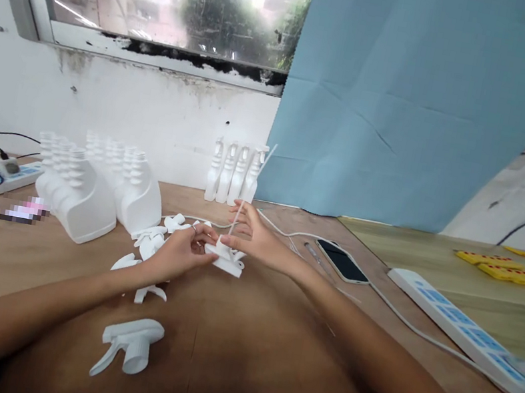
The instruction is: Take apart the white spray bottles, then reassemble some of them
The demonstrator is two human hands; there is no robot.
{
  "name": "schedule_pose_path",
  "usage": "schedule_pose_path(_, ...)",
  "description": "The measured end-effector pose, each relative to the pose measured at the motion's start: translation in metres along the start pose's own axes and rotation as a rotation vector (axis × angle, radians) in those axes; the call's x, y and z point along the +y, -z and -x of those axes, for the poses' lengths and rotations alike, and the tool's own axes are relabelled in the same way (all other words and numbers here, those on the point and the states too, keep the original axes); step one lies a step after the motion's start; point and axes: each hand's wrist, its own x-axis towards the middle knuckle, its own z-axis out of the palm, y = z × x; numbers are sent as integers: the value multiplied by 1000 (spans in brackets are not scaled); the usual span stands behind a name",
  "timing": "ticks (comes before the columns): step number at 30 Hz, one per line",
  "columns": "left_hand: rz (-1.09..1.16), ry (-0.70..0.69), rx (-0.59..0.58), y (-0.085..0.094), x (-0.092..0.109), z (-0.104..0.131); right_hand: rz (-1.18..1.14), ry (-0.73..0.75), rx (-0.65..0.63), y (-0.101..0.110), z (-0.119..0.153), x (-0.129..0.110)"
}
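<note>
In front of me, my left hand (185,249) pinches a white spray trigger head (228,266), which lies on its side just above the table. A thin white dip tube (270,156) rises from the head, leaning to the right. My right hand (254,241) has thumb and fingers closed around the tube near its lower end; whether the tube is fully seated in the head is hidden by the fingers. One loose trigger head (135,342) rests nearer to me on the left. Several more trigger heads (151,243) lie in a pile beyond my left forearm.
Rows of white open-necked bottles (75,204) stand at the left. Several bottles with trigger heads (225,180) stand against the wall. To the right are a phone (343,262), a pen (316,255), a power strip (460,326) with its cable, and yellow packets (508,271).
</note>
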Motion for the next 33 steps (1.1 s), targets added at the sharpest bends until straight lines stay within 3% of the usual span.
schedule_pose_path(3, 138, 4, 117, 7, 9, -10, -9, -206, -38, 8, 0, -7)
schedule_pose_path(6, 159, -80, 144, 9, 22, -20, -193, -249, -83, 5, -1, -15)
schedule_pose_path(8, 3, -137, 79, 17, 38, -26, -274, -186, -18, 3, -2, -20)
schedule_pose_path(10, -309, -178, 54, 33, 58, -31, -224, -103, 114, 8, -3, -27)
schedule_pose_path(11, -500, -189, 101, 45, 68, -33, -161, -60, 190, 13, -3, -30)
schedule_pose_path(13, -841, -172, 401, 73, 87, -35, -17, 33, 343, 29, -4, -37)
schedule_pose_path(15, -1009, -84, 661, 102, 97, -35, 63, 103, 454, 50, -4, -42)
schedule_pose_path(17, -1056, 43, 780, 127, 99, -32, 60, 125, 484, 73, -3, -45)
schedule_pose_path(20, -1052, 182, 699, 149, 90, -29, 160, 115, 530, 103, -1, -46)
schedule_pose_path(24, -1071, 317, 599, 162, 71, -32, 446, 213, 686, 127, -1, -42)
schedule_pose_path(29, -1085, 400, 504, 170, 53, -41, 566, 286, 714, 133, -4, -36)
schedule_pose_path(33, -1098, 362, 514, 165, 54, -41, 452, 325, 716, 129, -6, -37)
